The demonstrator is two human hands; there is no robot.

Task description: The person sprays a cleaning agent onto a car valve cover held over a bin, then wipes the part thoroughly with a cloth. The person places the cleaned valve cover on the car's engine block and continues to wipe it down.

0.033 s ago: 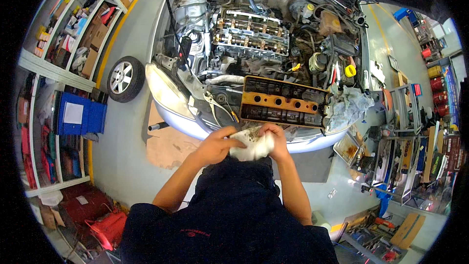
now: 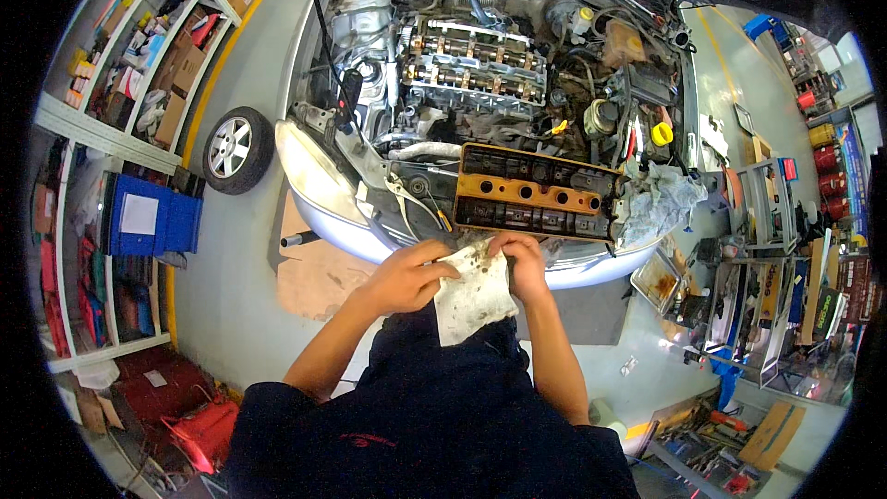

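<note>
A white wiping cloth with dark oily stains hangs down in front of my body. My left hand grips its upper left side between thumb and fingers, and my right hand pinches its upper right corner. Just beyond my hands, an engine valve cover lies across the front of the car, its oily brown inside facing up. Behind it sits the engine with its camshafts exposed. Pliers rest left of the cover, and a crumpled blue-grey rag lies to its right.
The headlight and bumper curve along the near side of the car. A loose wheel lies on the floor at left, near loaded shelves. At right stand a stained metal tray and a cluttered rack.
The cloth, bunched up between my hands before, now hangs lower and more spread out. Both hands keep their hold, nearly in the same place.
</note>
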